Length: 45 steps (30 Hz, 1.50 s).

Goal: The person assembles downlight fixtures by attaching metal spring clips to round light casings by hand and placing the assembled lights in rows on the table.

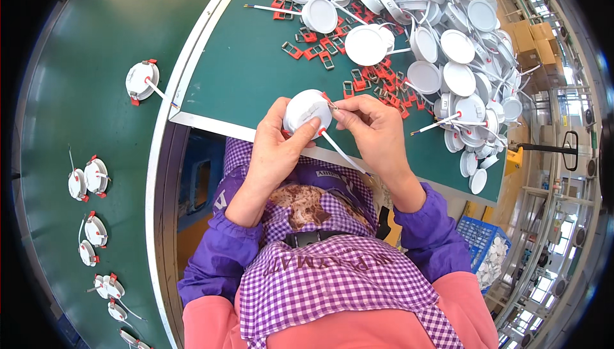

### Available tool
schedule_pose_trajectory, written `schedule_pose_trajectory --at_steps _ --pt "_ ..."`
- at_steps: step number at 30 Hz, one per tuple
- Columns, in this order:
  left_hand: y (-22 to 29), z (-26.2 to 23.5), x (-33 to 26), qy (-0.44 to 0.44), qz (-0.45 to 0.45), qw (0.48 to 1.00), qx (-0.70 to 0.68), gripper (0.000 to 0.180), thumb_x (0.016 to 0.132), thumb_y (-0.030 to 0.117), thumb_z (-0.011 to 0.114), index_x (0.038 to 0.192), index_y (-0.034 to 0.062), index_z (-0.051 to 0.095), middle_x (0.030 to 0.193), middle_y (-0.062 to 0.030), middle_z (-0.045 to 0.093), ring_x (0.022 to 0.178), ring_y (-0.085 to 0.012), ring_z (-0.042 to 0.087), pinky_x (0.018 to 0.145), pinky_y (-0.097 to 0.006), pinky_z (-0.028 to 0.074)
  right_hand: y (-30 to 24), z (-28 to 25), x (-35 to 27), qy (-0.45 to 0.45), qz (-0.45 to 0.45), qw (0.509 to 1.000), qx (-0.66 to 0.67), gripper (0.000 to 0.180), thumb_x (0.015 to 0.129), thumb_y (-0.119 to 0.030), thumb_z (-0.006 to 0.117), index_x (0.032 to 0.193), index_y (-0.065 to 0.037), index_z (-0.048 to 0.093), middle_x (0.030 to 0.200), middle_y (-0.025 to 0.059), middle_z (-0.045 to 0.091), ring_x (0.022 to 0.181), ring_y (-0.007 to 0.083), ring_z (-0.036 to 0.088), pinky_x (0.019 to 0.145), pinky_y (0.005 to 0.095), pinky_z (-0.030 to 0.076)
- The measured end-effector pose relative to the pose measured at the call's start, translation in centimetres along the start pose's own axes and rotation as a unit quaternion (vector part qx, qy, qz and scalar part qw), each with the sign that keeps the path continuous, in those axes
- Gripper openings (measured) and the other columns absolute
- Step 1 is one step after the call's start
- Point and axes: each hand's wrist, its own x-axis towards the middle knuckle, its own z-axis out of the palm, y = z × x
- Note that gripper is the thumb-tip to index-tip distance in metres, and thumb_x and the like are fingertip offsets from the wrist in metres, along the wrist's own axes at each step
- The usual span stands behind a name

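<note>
My left hand [274, 149] is closed around a round white downlight [304, 107], with the thumb pressed on its back. A white cable [341, 147] runs from the lamp's rim down to the right. At the upper right of that rim, my right hand [378, 133] pinches a small red spring clip [329, 101] between thumb and fingers. The clip touches the lamp; whether it is seated there cannot be told. Beyond my hands, loose red clips [387, 87] with metal loops lie scattered on the green table [236, 61].
A large heap of white downlights [458, 79] covers the table's right and far side. On the left, a green belt-like surface [77, 106] carries several downlights fitted with red clips, one of them [142, 81] near the table corner. A blue crate [476, 240] stands low right, near cardboard boxes [536, 45].
</note>
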Motion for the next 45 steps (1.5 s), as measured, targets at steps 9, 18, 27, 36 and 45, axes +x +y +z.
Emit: schedule_pose_trajectory --at_steps 9,18,27,36,45 --pt "-0.5 -1.0 0.6 -0.029 0.045 0.998 0.022 0.020 0.086 0.011 0.069 0.101 0.0025 0.058 0.085 -0.0016 0.062 0.076 -0.0059 0.058 0.065 -0.022 0.048 -0.1 0.9 -0.2 0.028 0.050 0.995 0.081 0.009 0.084 -0.001 0.066 0.090 0.004 0.068 0.081 0.0077 0.069 0.073 0.0112 0.065 0.066 0.0235 0.050" --pt "-0.8 -0.9 0.9 -0.029 0.048 0.998 -0.014 0.024 0.087 0.009 0.067 0.108 0.0026 0.056 0.098 -0.0025 0.063 0.088 -0.0082 0.060 0.074 -0.024 0.052 0.3 1.5 -0.4 0.084 -0.155 0.969 -0.171 0.012 0.085 -0.002 0.065 0.096 0.000 0.066 0.082 0.0106 0.067 0.072 0.0176 0.067 0.064 0.0282 0.052" --pt "-0.2 -1.1 0.7 -0.056 0.053 0.996 -0.040 0.032 0.086 0.007 0.069 0.116 0.0032 0.057 0.103 -0.0027 0.062 0.094 -0.0082 0.058 0.078 -0.024 0.049 0.5 -0.3 0.9 0.010 0.095 0.991 0.091 0.040 0.080 -0.005 0.072 0.116 0.006 0.060 0.101 0.0152 0.069 0.091 0.0181 0.066 0.079 0.0286 0.053" --pt "0.0 -2.1 0.4 -0.083 0.002 0.996 -0.036 0.035 0.085 0.005 0.069 0.118 0.0025 0.057 0.102 -0.0026 0.063 0.089 -0.0079 0.061 0.075 -0.022 0.051 0.3 0.2 1.0 -0.036 0.137 0.987 0.079 0.046 0.080 -0.009 0.073 0.122 0.003 0.057 0.104 0.0191 0.067 0.095 0.0200 0.065 0.085 0.0315 0.052" --pt "3.6 -8.2 -0.5 0.148 0.077 0.985 0.032 0.035 0.086 0.006 0.063 0.121 0.0043 0.056 0.102 -0.0045 0.066 0.081 -0.0091 0.065 0.057 -0.018 0.049 2.8 -2.5 3.5 0.037 -0.009 0.989 -0.142 0.026 0.080 -0.009 0.070 0.105 -0.001 0.066 0.091 0.0103 0.065 0.074 0.0183 0.063 0.067 0.0292 0.049"
